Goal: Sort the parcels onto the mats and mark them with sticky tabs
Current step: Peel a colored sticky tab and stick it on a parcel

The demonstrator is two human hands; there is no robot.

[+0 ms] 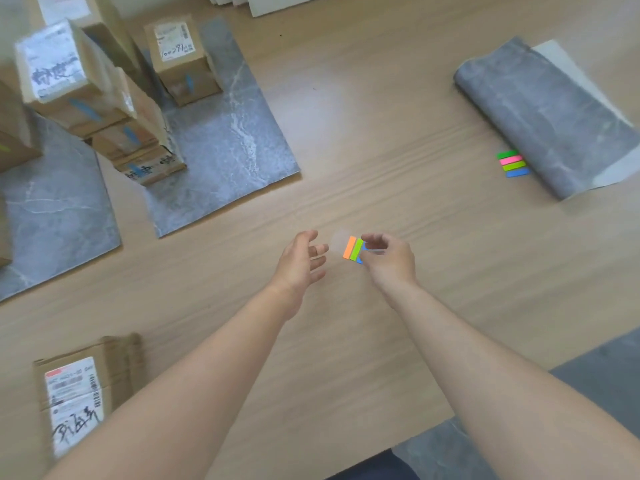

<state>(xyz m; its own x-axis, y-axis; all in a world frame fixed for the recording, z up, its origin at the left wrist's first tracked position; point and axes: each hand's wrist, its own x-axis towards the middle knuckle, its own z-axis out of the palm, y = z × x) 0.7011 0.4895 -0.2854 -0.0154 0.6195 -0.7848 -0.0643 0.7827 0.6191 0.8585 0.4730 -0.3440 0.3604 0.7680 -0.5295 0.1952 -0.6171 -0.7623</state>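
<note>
My right hand (389,259) pinches a clear sheet of sticky tabs (351,248) with orange, green and blue strips, held over the wooden floor. My left hand (303,259) hovers just left of the sheet with its fingers spread and holds nothing. Two grey marble-patterned mats lie at the left: the middle mat (228,140) carries a single box (180,57) and a stack of boxes (138,133), all with blue tabs. The left mat (52,216) holds more boxes. One labelled parcel (79,393) lies on the bare floor at bottom left.
A rolled-up grey mat (550,116) lies at the right, with a second set of coloured sticky tabs (512,164) beside it. Another grey mat edge (602,372) shows at bottom right. White panels stand at the top edge.
</note>
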